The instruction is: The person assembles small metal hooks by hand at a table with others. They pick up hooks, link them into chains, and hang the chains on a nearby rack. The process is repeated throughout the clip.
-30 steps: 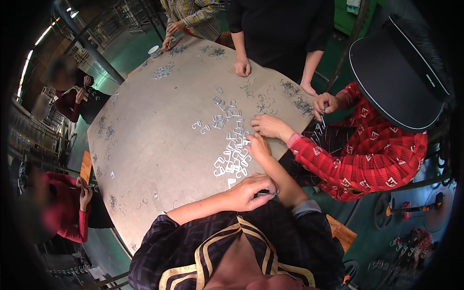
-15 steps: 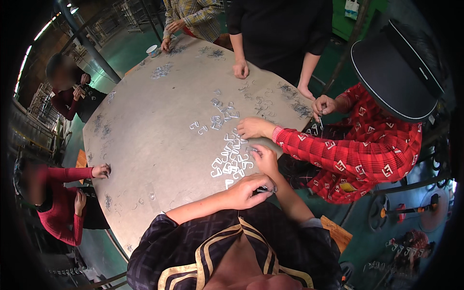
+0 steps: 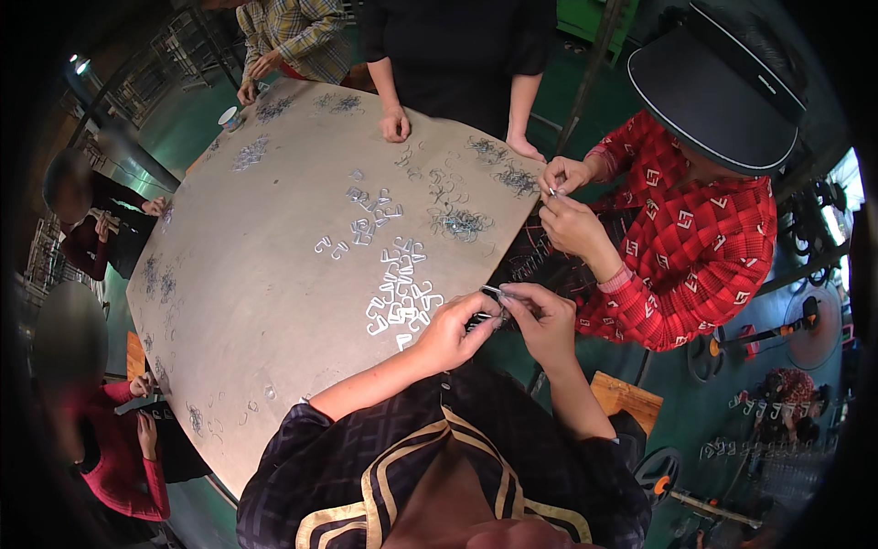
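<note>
Two bare hands met in front of the wearer's chest, by the near right edge of a grey-brown surface (image 3: pixel 274 284). The left hand (image 3: pixel 457 331) was curled nearly closed around dark metal pieces (image 3: pixel 477 320), too overlapped to count. The right hand (image 3: pixel 549 322) had thumb and fingers pinched together on one slim metal piece (image 3: pixel 491 290), just above the left hand's fingertips. The left forearm slanted up and rightward over the surface's near edge; the right forearm rose from lower right, leaning inward.

Just beyond the left hand, to its upper left, lay a pile of silver hooks (image 3: pixel 400 291), too tangled to count. Two loose hooks (image 3: pixel 339 250) lay apart, farther left. A dark wire heap (image 3: pixel 462 222) sat beyond the hands. Five other people were around the surface, the nearest in a red patterned shirt (image 3: pixel 700 247) at right.
</note>
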### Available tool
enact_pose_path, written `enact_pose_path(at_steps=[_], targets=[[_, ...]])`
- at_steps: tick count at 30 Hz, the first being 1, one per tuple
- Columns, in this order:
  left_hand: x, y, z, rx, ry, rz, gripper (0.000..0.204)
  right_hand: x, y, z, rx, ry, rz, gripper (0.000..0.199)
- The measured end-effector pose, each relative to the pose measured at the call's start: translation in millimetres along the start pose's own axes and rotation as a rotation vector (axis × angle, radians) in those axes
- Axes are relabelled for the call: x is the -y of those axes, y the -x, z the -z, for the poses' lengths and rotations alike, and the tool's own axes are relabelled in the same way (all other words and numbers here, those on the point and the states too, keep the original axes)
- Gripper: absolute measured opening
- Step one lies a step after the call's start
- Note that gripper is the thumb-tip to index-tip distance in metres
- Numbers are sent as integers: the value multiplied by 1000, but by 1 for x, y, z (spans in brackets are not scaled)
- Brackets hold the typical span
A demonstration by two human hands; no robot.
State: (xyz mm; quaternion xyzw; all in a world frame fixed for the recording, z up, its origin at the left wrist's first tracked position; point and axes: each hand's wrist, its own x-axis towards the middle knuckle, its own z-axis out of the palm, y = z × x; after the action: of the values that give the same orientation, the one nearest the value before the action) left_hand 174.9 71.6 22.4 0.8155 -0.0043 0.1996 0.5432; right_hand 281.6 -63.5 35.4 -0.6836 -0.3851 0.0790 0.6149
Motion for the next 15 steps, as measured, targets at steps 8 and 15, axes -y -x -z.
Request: enact_pose_path(at_steps=[8, 15], targets=[[9, -15, -13, -127, 29, 44, 8, 5, -1, -2, -103, 174, 96, 18], [17, -20, -15, -60, 221, 165, 9, -3, -1, 4, -142, 142, 73, 22]])
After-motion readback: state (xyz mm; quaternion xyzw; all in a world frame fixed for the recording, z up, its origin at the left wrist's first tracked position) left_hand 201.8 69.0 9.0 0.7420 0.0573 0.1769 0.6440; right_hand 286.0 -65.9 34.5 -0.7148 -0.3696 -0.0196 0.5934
